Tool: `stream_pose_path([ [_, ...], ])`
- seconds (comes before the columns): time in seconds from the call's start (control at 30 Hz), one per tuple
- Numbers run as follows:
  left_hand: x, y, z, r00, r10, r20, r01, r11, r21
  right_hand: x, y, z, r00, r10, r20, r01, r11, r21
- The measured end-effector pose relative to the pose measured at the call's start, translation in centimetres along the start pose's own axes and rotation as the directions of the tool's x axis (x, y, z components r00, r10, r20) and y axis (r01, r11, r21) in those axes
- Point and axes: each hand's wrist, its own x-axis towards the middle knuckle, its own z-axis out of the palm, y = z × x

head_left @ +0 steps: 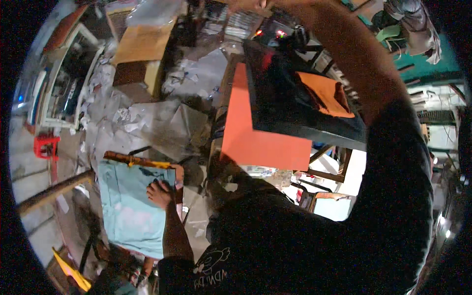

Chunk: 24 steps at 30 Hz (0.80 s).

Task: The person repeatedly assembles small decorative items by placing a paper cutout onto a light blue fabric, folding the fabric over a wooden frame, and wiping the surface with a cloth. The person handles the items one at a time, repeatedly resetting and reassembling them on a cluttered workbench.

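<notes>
My left hand (160, 194) lies on a light blue cloth-like sheet (125, 204), near its upper right corner. Its fingers are stretched out and slightly bent over a dark patch there. The sheet rests on something with a brown and yellow edge (135, 160). My right arm reaches up across the right side, and my right hand (250, 4) shows only in part at the upper edge, its fingers cut off. Below that arm is a black flat panel (275, 105) with a crumpled orange piece (324, 93) on it. A coral-coloured sheet (268, 152) sticks out from under the panel.
A cardboard box (140, 49) stands at the upper left among scattered paper scraps (130, 118). A red plastic stool (46, 146) is at the far left, near a wooden bar (56, 192). Red lights (280, 34) glow beyond the panel. Cloth (418, 27) hangs at upper right.
</notes>
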Motion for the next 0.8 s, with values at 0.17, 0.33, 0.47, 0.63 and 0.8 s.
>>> stream_pose_path([
  [0.17, -0.1, 0.4, -2.0, 0.999, 0.033, -0.018, -0.035, 0.991, -0.131, -12.7, -9.0, -7.4, 0.823, -0.369, -0.431, 0.261, 0.921, -0.289],
  [0.33, -1.6, -4.3, -2.1, 0.998, 0.009, -0.068, -0.034, 0.927, -0.372, -24.7, -18.0, 0.2, 0.758, -0.301, -0.579, 0.275, 0.952, -0.134],
  [0.47, -1.0, -4.1, -1.5, 0.985, 0.033, -0.168, -0.141, 0.708, -0.692, -33.6, -24.7, 4.4, 0.902, -0.36, -0.239, 0.432, 0.744, 0.51],
  [0.63, -1.9, -6.7, -3.5, 0.996, -0.067, 0.067, 0.086, 0.357, -0.93, -29.7, -33.9, 19.0, 0.941, -0.265, -0.21, 0.286, 0.293, 0.912],
  [0.8, -2.8, -9.7, -2.0, 0.945, -0.07, 0.318, 0.325, 0.261, -0.909, -25.3, -42.0, 37.6, 0.961, -0.261, -0.089, 0.242, 0.645, 0.725],
])
